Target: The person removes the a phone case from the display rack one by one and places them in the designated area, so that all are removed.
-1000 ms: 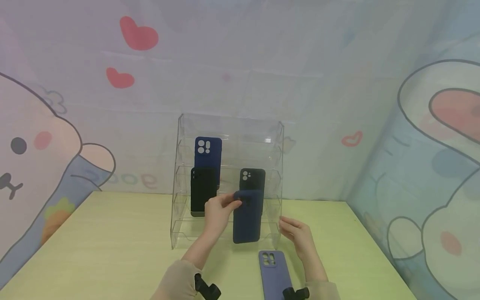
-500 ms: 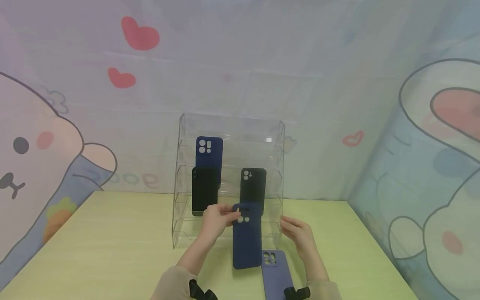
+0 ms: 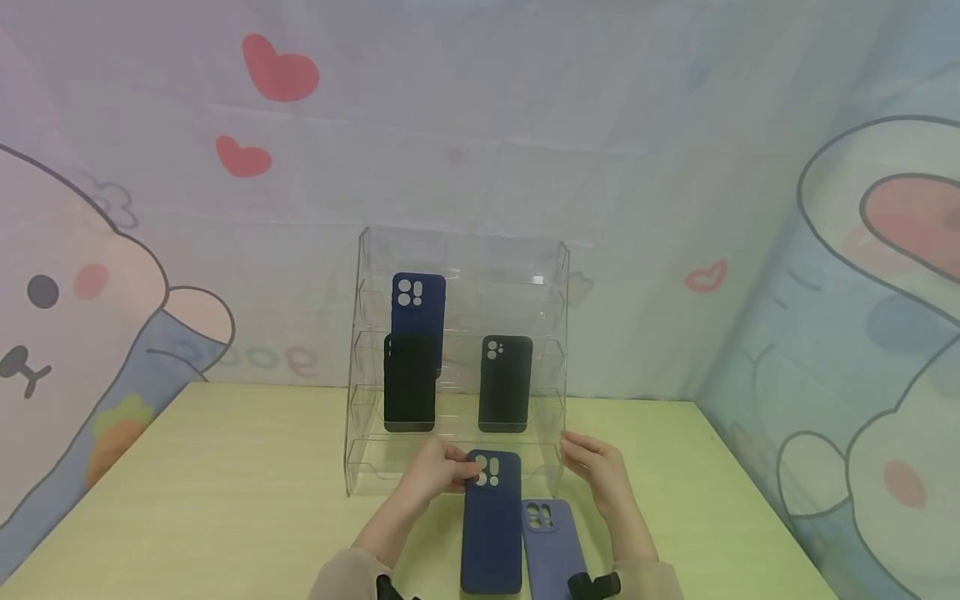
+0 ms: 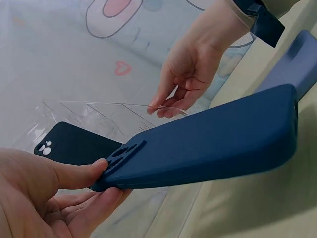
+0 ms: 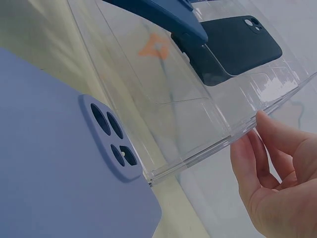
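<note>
My left hand pinches the camera end of a dark blue phone case between thumb and fingers. In the left wrist view the case is tilted, its far end out over the table with a shadow below. My right hand grips the right side edge of a clear acrylic display rack between thumb and fingertips. A lavender phone case lies in front of the rack, between the blue case and my right forearm, its lower end partly hidden by the wrist strap.
Standing in the tiered rack are a black phone case at left, another dark case at right, and a blue one higher up behind the left one. The pale yellow table meets a printed cloth backdrop.
My left hand has brought the dark blue case down and forward from before the rack's right-hand case, uncovering it. My right hand keeps its hold on the rack's edge.
</note>
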A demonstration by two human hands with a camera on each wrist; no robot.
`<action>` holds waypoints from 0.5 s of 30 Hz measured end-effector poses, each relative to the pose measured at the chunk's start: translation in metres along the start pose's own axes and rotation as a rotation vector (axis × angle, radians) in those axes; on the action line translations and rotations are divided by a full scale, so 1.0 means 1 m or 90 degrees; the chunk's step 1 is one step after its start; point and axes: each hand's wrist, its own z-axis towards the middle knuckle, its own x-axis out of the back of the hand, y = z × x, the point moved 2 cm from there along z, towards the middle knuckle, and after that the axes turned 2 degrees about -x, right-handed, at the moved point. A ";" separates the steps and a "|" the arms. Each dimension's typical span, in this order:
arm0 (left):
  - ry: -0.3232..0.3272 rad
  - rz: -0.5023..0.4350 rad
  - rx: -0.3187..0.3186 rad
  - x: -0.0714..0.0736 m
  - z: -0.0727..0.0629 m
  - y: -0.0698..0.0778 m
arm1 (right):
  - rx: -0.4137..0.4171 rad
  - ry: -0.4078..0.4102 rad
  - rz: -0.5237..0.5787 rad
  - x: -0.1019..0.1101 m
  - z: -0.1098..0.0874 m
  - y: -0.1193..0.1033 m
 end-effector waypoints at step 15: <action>-0.030 0.026 0.063 -0.012 -0.004 -0.022 | -0.003 0.008 0.002 -0.001 0.000 -0.001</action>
